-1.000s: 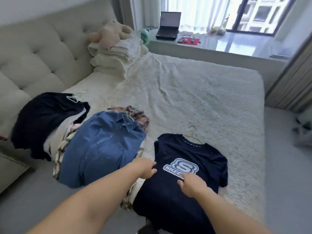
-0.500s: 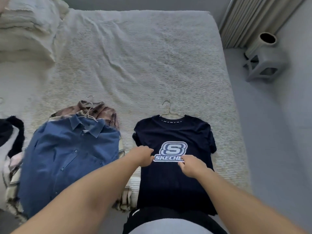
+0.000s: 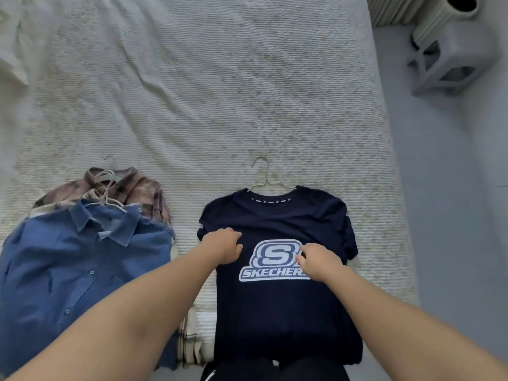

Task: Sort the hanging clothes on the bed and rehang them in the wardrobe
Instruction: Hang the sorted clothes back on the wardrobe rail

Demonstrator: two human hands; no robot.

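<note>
On the near edge of the bed [image 3: 247,92], right of centre, lies a navy T-shirt [image 3: 277,306], flat, front up, w/ a white "SKECHERS" logo [image 3: 272,261] across the chest. It's on a thin wire hanger [image 3: 265,176]; the hook sticks out past the collar onto the cream ribbed bedspread.

Both hands sit on the shirt's chest, either side of the logo. Left hand [image 3: 222,247]: fingers curled down & bunched together on the fabric near the left sleeve; can't tell if they actually pinch cloth or just press. Right hand [image 3: 319,261]: fingers also curled, tips at the logo's right edge, covering its last letter; pinch vs. press again unclear.

Left of the T-shirt, just apart from it, is a pile of hung clothes: a blue denim shirt [image 3: 82,279] on top, collar up, over a plaid shirt [image 3: 137,191], w/ pale hangers [image 3: 108,185] tangled at the necks. More plaid peeks out below the denim hem.

On the floor to the right, well apart from the bed, stands a grey stool [image 3: 456,61] w/ a ribbed vase [image 3: 445,15] on it.
</note>
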